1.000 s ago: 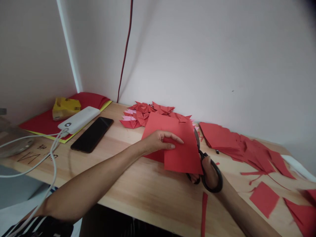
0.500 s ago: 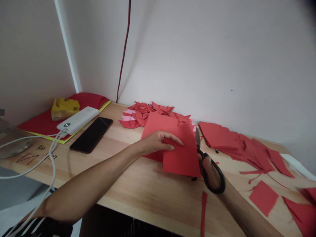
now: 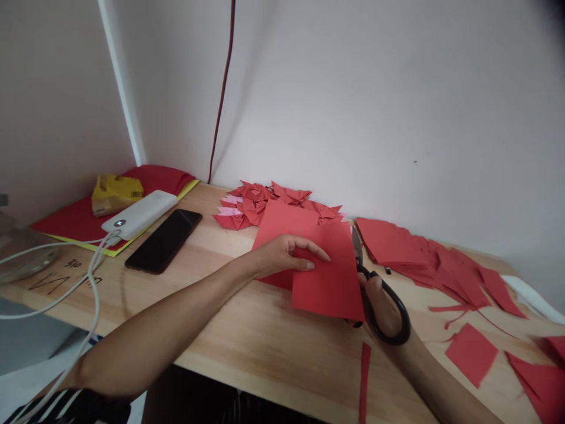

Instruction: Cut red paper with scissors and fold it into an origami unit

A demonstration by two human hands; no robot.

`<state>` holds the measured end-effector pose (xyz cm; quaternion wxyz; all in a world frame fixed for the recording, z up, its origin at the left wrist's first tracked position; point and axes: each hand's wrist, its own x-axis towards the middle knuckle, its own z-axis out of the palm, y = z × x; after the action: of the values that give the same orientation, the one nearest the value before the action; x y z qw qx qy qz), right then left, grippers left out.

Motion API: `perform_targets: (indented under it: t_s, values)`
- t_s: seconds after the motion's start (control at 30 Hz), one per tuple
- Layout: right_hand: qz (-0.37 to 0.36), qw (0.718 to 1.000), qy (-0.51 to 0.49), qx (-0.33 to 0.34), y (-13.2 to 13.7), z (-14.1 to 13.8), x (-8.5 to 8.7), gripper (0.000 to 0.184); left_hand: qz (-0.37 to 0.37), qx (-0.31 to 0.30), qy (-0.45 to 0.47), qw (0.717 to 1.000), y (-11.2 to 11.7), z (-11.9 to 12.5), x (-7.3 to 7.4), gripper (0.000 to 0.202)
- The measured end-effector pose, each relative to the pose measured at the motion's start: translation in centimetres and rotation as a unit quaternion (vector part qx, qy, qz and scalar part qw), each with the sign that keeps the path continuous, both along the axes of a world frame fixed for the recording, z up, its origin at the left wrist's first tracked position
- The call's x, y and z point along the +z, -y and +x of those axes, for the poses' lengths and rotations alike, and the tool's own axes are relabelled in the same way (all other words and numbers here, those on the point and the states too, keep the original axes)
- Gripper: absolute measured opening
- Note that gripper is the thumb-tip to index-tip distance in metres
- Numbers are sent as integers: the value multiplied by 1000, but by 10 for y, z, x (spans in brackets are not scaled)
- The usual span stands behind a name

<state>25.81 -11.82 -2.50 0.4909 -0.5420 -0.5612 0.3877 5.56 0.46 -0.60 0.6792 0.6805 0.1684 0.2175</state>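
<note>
My left hand (image 3: pixel 286 254) has its thumb and a curved finger over a sheet of red paper (image 3: pixel 331 288) and holds it above the table; the other fingers are hidden. Another red sheet (image 3: pixel 282 221) lies behind and left of it, partly covered. My right hand (image 3: pixel 383 306) grips scissors (image 3: pixel 399 315) with black handles at the paper's right edge. One blade stands beside the edge, pointing toward the wall; the other is mostly hidden by the paper.
Folded red and pink paper pieces (image 3: pixel 253 203) lie by the wall. Cut red sheets (image 3: pixel 392 244), a square piece (image 3: pixel 472 353) and a narrow strip (image 3: pixel 364 377) are on the right. A phone (image 3: pixel 164 241), a white power bank (image 3: pixel 140 213) with cables and a yellow packet (image 3: pixel 117 193) are left.
My right hand and the scissors have shifted slightly right, and the blade now stands a little away from the paper's right edge. The held sheet has moved slightly right; my left hand barely moves.
</note>
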Motion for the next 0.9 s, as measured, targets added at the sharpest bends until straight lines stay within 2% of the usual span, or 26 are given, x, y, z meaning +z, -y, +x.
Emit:
perform_targets:
  t_s: [0.07, 0.43, 0.67, 0.9]
  values:
    - [-17, 1000, -21, 13, 1, -2, 0, 64, -1, -1, -1, 1000, 0, 0, 0, 26]
    - [-40, 999, -13, -11, 3, -2, 0, 68, 1, 2, -1, 1000, 0, 0, -1, 25]
    - [-47, 998, -13, 38, 0, 2, -12, 73, 0, 3, -9, 1000, -1, 0, -1, 26]
    - [-35, 999, -27, 24, -7, 3, -16, 68, -4, 0, -20, 1000, 0, -1, 2, 24]
